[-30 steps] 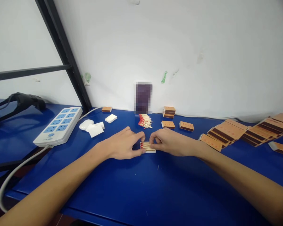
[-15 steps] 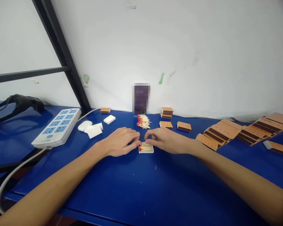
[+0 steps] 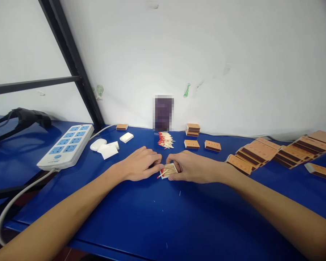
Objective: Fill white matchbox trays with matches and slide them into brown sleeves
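An inner matchbox tray (image 3: 176, 165) full of red-tipped matches (image 3: 167, 170) lies slightly tilted on the blue table, between my hands. My right hand (image 3: 191, 166) grips the tray's right part, thumb on the near side and fingers at the far side. My left hand (image 3: 142, 164) is closed loosely, its thumb tip touching the tray's left end by the match heads. Whether anything is pinched in it is hidden. One match (image 3: 160, 175) pokes out over the tray's near left corner. Beyond the hands lies a loose pile of matches (image 3: 165, 140).
Closed matchboxes (image 3: 191, 144) sit at the back right, some stacked (image 3: 192, 129). Flat matchbox sleeves (image 3: 258, 150) spread along the right. To the left are a white tray (image 3: 126, 137), white pieces (image 3: 108, 150), a power strip (image 3: 67, 146) and a black strapped object (image 3: 29, 119).
My right hand has come down around the tray, its thumb now on the near side. The tray has turned a little, and a match now sticks out at its left corner.
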{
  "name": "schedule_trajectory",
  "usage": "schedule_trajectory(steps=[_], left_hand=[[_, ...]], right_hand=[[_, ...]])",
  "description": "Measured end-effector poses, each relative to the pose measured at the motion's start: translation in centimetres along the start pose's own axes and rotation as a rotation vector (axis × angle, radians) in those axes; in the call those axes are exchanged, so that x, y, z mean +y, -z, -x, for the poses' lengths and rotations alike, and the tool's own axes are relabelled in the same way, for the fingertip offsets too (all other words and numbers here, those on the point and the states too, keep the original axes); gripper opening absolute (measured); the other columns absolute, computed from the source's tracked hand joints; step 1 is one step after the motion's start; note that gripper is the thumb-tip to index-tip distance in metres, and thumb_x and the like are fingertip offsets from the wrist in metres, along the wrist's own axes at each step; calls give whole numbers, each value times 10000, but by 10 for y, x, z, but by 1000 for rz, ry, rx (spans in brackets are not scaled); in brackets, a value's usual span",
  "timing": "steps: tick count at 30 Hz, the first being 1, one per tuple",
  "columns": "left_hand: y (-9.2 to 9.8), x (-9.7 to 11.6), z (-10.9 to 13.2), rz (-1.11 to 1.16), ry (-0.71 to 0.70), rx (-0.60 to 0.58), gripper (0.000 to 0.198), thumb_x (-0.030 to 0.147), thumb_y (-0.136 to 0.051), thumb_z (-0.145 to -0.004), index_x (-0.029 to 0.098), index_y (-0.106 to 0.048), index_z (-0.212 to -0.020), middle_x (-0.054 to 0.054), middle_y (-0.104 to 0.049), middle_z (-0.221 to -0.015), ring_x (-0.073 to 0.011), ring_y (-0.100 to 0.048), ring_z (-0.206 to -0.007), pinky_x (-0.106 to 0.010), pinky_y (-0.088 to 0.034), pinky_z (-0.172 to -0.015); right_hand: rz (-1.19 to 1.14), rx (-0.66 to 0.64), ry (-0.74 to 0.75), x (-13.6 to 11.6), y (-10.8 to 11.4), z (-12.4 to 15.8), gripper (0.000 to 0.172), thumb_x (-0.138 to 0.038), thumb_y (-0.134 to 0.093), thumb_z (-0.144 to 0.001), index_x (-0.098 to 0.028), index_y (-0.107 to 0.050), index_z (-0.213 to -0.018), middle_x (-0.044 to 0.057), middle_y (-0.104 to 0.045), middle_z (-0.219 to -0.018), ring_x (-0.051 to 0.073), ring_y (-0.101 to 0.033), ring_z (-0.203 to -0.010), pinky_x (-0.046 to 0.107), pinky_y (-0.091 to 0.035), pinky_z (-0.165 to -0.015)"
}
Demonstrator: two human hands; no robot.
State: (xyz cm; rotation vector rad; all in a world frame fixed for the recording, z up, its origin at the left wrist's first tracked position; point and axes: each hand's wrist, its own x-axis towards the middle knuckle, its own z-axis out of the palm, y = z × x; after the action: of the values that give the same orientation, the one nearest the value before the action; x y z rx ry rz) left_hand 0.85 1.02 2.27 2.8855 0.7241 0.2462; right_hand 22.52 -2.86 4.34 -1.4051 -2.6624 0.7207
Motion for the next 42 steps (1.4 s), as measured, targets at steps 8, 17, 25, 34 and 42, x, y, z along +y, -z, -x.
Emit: schedule_trajectory(steps=[8,17,25,34,42], left_hand=[[8,5,6,55,-2,-68,420,503,-522,-837,170,-460,-589,27,-510,-564,-108,-415,-526,-288,-316,-633],[8,4,5,75,10,-30,231,401,-613,-786,196,-568,-883,22,-528,-686,-135,-478,-638,-260,-322,-593],[13,5,5,246,-1,-103,155,294,-492,-904,184,-584,-843,-9,-570,-823,-142,-506,-764,-265,-367,-675],[10,8,-1,631,211,166,248,385,-410,-942,169,-500,-860,14,-532,-696,-95,-433,-576,-226,-339,-531],[3,14,-5,652,209,291,290,437,-423,-928,171,-514,-858,17,-521,-721,-97,-511,-612,-239,-410,-579]], right_hand=[[-31,9,-12,3,-1,-2,351,-518,-554,-812,-217,-554,-994,27,-630,-783,195,-559,-756,279,-348,-587],[13,-16,-99,-1,10,4,340,-512,-584,-785,-215,-577,-951,54,-603,-810,212,-545,-778,281,-343,-581],[92,-1,-126,0,8,3,356,-531,-572,-793,-214,-579,-955,64,-596,-840,211,-537,-771,273,-328,-562],[-225,284,51,-8,12,-3,362,-526,-468,-876,-197,-614,-923,-40,-460,-596,106,-391,-533,242,-292,-517],[-463,487,32,-12,7,-5,208,-384,-529,-839,-189,-601,-848,-15,-573,-614,121,-504,-559,248,-351,-519]])
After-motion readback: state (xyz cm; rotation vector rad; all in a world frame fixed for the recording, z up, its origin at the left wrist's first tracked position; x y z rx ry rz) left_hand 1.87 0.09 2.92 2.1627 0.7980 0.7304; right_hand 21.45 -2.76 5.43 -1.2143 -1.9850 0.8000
